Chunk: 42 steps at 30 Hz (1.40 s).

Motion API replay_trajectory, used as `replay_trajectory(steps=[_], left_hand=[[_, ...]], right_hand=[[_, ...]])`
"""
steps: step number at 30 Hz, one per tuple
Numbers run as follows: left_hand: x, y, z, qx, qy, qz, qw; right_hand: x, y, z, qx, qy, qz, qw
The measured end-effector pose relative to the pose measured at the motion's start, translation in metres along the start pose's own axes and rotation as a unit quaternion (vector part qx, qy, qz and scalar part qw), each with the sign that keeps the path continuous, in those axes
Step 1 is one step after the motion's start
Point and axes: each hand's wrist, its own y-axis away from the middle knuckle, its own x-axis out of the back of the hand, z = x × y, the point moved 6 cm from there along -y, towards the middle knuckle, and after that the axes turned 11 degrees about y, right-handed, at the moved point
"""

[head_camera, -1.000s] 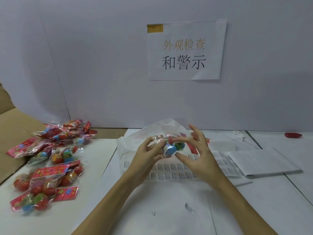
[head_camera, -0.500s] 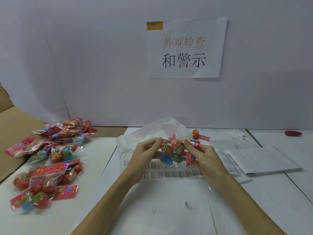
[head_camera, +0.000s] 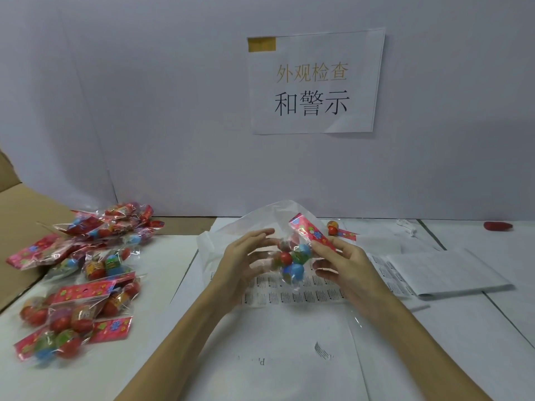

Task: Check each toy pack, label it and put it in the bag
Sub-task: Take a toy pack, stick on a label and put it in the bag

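The right hand (head_camera: 346, 263) is pinching a toy pack (head_camera: 298, 256) by its red header card, holding it above the label sheet (head_camera: 292, 293) on the counter (head_camera: 463, 328). The left hand (head_camera: 246, 256) is hovering beside it, fingers (head_camera: 257, 233) loosely spread and gripping nothing. The translucent bag (head_camera: 231, 230) is lying just behind; more toy packs (head_camera: 84, 273) are piled to the left.

A single wide-angle view from the person's head looks forward and slightly down across a white table (head_camera: 477, 342), close over it. Both forearms enter from the near edge. The far wall (head_camera: 173, 111) with its paper sign (head_camera: 315, 82) fills the upper half, bowed slightly by the lens.
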Motion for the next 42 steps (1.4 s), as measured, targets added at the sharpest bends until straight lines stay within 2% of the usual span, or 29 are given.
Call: replay_trajectory(steps=[5,10,14,16,18,21,24,31,32,34,36,37,40,42], left_hand=[[-0.007,0.005,-0.009,0.009,-0.101,-0.039,0.994],[-0.002,0.003,-0.002,-0.026,-0.103,0.0,0.994],[-0.002,0.003,-0.001,-0.047,-0.1,-0.001,0.994],[-0.001,0.003,0.0,-0.066,-0.092,0.012,0.993],[0.004,0.002,0.001,-0.082,-0.076,0.043,0.993],[0.008,0.001,0.0,-0.08,-0.077,0.059,0.992],[0.002,-0.002,-0.008,-0.038,-0.065,0.008,0.997],[-0.001,-0.005,-0.01,-0.057,-0.122,-0.04,0.99],[-0.003,-0.003,-0.009,-0.068,-0.145,-0.034,0.987],[-0.008,0.0,-0.006,-0.139,-0.241,-0.002,0.961],[-0.011,0.003,-0.004,-0.221,-0.312,0.03,0.923],[-0.011,0.004,-0.005,-0.228,-0.31,0.028,0.923],[-0.017,0.004,-0.017,-0.099,-0.156,-0.028,0.982],[-0.014,0.004,-0.018,-0.071,-0.103,-0.01,0.992]], right_hand=[[-0.002,-0.003,0.006,-0.008,-0.015,0.013,1.0],[0.001,-0.003,0.001,0.01,0.015,0.001,1.0],[0.002,-0.005,0.004,0.014,0.028,0.007,0.999],[0.0,-0.004,0.004,0.007,0.004,-0.027,1.0],[-0.005,0.0,0.005,-0.009,-0.007,-0.094,0.996],[-0.015,0.002,0.009,-0.009,0.025,-0.147,0.989],[-0.015,0.002,0.008,-0.005,0.011,-0.115,0.993],[-0.013,0.001,0.005,0.003,-0.004,-0.062,0.998],[-0.013,0.001,0.005,0.006,-0.009,-0.05,0.999],[-0.011,0.0,0.002,0.024,-0.023,-0.001,0.999],[-0.008,0.001,-0.003,0.079,0.038,0.052,0.995],[-0.008,0.003,-0.006,0.117,0.095,0.057,0.987],[-0.02,0.01,-0.009,0.222,0.285,0.016,0.932],[-0.024,0.012,-0.012,0.263,0.338,-0.002,0.904]])
